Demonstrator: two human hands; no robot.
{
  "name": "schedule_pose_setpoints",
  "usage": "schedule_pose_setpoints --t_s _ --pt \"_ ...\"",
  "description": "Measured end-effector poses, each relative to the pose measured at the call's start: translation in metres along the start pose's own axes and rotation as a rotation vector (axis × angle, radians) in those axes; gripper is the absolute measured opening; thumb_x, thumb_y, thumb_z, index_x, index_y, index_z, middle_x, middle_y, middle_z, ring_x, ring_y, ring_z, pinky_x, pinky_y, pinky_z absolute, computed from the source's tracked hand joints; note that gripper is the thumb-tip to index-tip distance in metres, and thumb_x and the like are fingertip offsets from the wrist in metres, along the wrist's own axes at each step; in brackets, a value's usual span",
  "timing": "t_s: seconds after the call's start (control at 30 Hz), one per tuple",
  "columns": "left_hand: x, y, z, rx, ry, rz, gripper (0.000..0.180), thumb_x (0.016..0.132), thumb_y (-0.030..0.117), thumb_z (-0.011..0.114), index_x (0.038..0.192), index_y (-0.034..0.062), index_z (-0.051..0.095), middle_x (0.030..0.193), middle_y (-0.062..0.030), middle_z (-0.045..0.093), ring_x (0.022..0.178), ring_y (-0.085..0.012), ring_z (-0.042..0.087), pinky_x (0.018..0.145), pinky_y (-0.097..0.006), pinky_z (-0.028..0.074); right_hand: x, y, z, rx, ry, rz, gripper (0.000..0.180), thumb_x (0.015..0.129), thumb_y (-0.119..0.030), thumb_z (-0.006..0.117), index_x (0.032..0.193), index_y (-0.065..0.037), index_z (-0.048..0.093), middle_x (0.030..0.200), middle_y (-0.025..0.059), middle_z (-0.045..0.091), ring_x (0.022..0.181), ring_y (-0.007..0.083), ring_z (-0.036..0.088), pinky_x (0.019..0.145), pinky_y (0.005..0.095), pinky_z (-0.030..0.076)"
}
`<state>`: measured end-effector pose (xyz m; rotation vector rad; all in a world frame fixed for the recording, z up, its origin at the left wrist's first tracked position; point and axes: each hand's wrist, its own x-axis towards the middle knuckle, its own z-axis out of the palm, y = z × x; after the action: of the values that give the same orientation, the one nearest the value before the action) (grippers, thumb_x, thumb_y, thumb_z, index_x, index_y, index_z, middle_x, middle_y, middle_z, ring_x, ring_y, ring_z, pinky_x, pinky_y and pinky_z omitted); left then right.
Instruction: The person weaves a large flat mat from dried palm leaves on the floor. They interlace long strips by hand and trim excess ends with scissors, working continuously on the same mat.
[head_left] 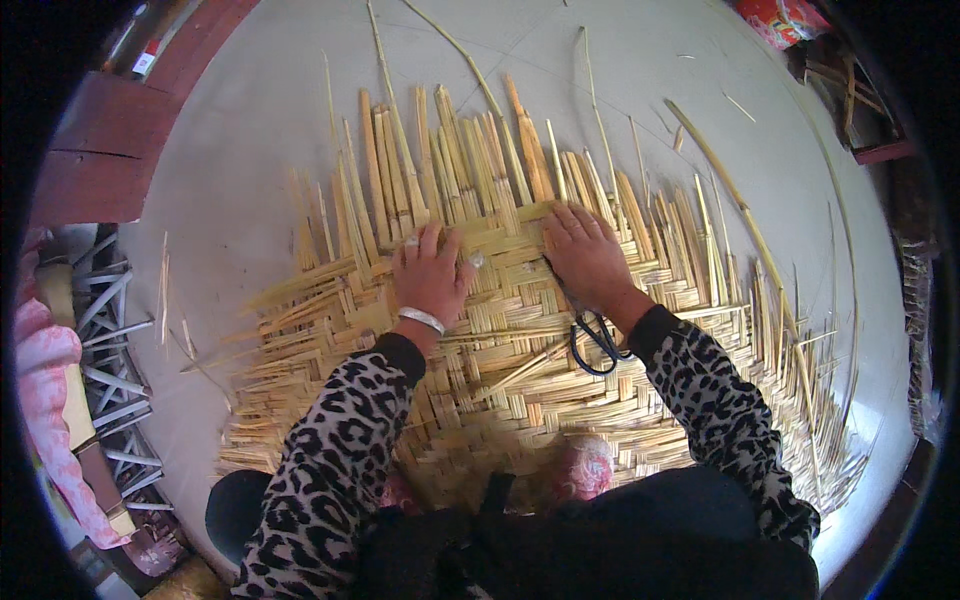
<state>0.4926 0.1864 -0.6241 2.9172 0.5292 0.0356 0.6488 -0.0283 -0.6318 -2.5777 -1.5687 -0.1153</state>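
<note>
A partly woven mat (520, 413) of flat yellow reed strips lies on the floor before me. Both hands press down on its far part, beside a wide pale crosswise strip (495, 236). My left hand (433, 278) rests on the weave with its fingers apart, pale wrappings on some of them. On the strip's right end lies my right hand (592, 258), fingers forward and slightly spread; its thumb is hidden. Dark-handled scissors (597, 345) lie at my right wrist, their blades mostly hidden under that hand. Loose strip ends (460, 160) fan out beyond my fingers.
Long thin reeds (745, 205) stretch across the mat's right side onto the grey floor (250, 150). Reddish wooden furniture (105, 150) stands at far left, above a metal rack (115, 380) and pink cloth (50, 370). My patterned shoe (585, 467) is on the mat's near part.
</note>
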Motion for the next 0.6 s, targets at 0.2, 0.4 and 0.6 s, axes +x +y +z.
schedule_pose_setpoints --t_s 0.2,0.4,0.6 --pt "0.061 -0.019 -0.002 -0.472 0.13 -0.009 0.031 0.089 0.012 0.057 0.118 0.0056 0.062 0.105 -0.0185 0.067 0.099 -0.0354 0.064 0.086 -0.044 0.05 -0.003 -0.003 0.006 0.112 -0.002 0.092 0.049 0.097 -0.032 0.048 0.136 -0.003 0.047 0.146 0.013 0.042 0.138 0.0287 0.035 0.115 0.0429 0.024" --pt "0.118 -0.022 0.005 -0.189 -0.113 -0.297 0.028 0.087 0.018 0.062 0.111 0.0047 0.063 0.099 -0.02 0.068 0.095 -0.0377 0.065 0.082 -0.046 0.052 -0.002 -0.001 0.004 0.128 -0.019 0.109 0.049 0.097 -0.032 0.047 0.137 -0.004 0.047 0.146 0.0119 0.043 0.138 0.0276 0.035 0.115 0.0431 0.023" --pt "0.134 -0.023 0.017 -0.203 -0.064 -0.338 0.049 0.079 0.033 0.074 0.111 -0.0019 0.062 0.102 -0.0229 0.067 0.093 -0.0378 0.065 0.082 -0.045 0.052 0.0 -0.001 0.0 0.141 -0.061 0.121 0.052 0.091 -0.028 0.053 0.137 -0.005 0.047 0.146 0.011 0.042 0.138 0.0272 0.034 0.115 0.0423 0.023"
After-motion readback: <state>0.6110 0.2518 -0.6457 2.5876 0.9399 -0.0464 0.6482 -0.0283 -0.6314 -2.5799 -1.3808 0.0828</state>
